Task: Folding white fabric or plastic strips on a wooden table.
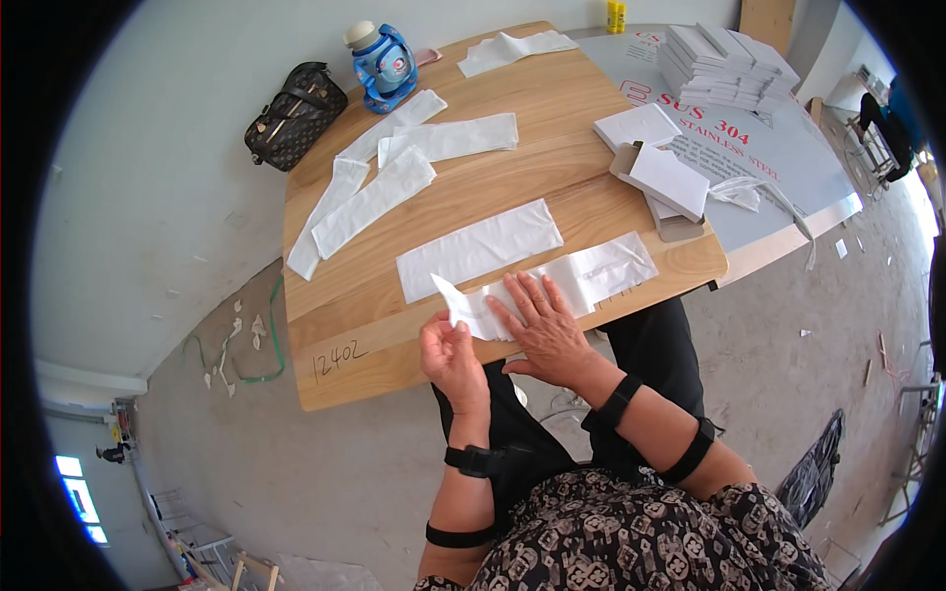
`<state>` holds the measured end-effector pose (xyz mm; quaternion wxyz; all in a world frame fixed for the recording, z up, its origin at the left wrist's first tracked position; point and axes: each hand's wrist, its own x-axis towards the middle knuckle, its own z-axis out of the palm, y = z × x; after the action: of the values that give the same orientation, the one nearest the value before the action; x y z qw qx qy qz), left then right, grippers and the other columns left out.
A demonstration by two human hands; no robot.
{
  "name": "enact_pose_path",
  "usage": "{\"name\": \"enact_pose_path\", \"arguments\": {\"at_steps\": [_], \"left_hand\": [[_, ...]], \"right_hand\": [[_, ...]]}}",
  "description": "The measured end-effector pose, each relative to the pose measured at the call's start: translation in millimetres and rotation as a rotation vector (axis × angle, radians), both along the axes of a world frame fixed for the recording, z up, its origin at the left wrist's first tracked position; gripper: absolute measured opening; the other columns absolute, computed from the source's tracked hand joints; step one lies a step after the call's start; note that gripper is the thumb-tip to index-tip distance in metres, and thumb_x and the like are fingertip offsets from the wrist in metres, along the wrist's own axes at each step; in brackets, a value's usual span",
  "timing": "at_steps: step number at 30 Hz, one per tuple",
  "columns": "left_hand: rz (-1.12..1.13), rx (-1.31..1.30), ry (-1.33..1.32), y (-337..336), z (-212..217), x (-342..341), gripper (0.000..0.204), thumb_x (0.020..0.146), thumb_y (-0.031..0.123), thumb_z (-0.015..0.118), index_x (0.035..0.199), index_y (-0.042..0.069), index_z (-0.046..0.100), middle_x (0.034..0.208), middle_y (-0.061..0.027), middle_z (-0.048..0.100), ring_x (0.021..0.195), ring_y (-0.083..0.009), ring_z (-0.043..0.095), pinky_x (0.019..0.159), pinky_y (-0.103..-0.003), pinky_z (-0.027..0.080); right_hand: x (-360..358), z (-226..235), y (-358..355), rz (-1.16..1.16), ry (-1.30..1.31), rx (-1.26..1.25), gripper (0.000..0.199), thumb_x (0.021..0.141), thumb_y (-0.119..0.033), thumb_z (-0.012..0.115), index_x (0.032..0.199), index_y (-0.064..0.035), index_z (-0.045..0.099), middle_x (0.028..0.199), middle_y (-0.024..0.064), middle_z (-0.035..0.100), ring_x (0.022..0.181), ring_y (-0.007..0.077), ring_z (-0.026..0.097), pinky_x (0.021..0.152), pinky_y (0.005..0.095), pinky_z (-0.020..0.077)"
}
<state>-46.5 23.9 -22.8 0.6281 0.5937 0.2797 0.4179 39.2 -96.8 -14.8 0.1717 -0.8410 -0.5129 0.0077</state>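
Observation:
A long white strip (pixel 616 268) of thin, crinkled sheet, like a flat plastic sleeve, lies along the near edge of the wooden table (pixel 384 366). My left hand (pixel 455 369) pinches its left end, where a pointed corner stands up off the table. Flat across the strip's middle rests my right hand (pixel 547 335), fingers spread and pressing it down. Just beyond, a second white strip (pixel 481 246) lies flat and untouched. Several more white strips (pixel 374 202) overlap farther left, and a folded white piece (pixel 517 49) lies at the far edge.
White boxes (pixel 670 179) sit at the table's right, beside a metal-grey board (pixel 778 167) bearing a stack of white boxes (pixel 724 69) and a clear plastic bag (pixel 739 192). A blue bottle (pixel 384 69) and a dark handbag (pixel 298 116) stand at the far left. Yellow tubes (pixel 616 16) stand at the back.

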Motion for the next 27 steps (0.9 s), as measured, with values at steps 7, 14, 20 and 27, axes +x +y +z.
{"name": "enact_pose_path", "arguments": {"at_steps": [7, 14, 20, 27], "left_hand": [[-0.071, 0.388, 0.150, -33.1, 12.9, 13.2, 0.009, 0.086, 0.001, 0.063, 0.090, 0.003, 0.055, 0.108, -0.0075, 0.060, 0.090, -0.0137, 0.054, 0.080, -0.027, 0.046], [-0.062, 0.616, 0.236, -41.1, 14.7, 17.2, 0.018, 0.077, -0.003, 0.067, 0.088, 0.005, 0.055, 0.105, -0.0121, 0.057, 0.100, -0.0295, 0.052, 0.089, -0.040, 0.042], [-0.154, 0.737, 0.286, -49.9, 17.2, 16.8, 0.024, 0.071, -0.005, 0.067, 0.090, 0.005, 0.056, 0.107, -0.0122, 0.058, 0.104, -0.0311, 0.051, 0.092, -0.041, 0.040], [-0.007, 0.737, 0.347, -26.4, -0.9, -1.3, 0.041, 0.072, -0.009, 0.057, 0.112, 0.000, 0.053, 0.118, -0.0153, 0.055, 0.113, -0.0338, 0.049, 0.102, -0.043, 0.037]], "right_hand": [[-2.7, -6.7, 5.5, -0.046, 0.003, 0.013, 0.082, 0.067, -0.047, 0.078, 0.133, -0.0104, 0.047, 0.151, 0.0224, 0.026, 0.143, 0.0395, 0.017, 0.116, 0.0529, 0.0101], [11.4, 19.3, -10.9, -0.373, 0.915, 0.780, 0.042, 0.074, -0.024, 0.074, 0.102, 0.0038, 0.062, 0.106, 0.0228, 0.060, 0.099, 0.0339, 0.059, 0.085, 0.0386, 0.0476], [31.7, 16.0, -12.6, -0.569, 0.749, 0.525, 0.022, 0.074, -0.015, 0.068, 0.072, 0.0046, 0.060, 0.059, 0.0183, 0.058, 0.058, 0.0337, 0.061, 0.056, 0.0405, 0.0480], [41.5, 15.7, -18.6, -0.630, 0.378, 0.278, 0.015, 0.076, -0.013, 0.058, 0.070, 0.0002, 0.059, 0.070, 0.0238, 0.062, 0.070, 0.0434, 0.061, 0.065, 0.0500, 0.0498]]}}
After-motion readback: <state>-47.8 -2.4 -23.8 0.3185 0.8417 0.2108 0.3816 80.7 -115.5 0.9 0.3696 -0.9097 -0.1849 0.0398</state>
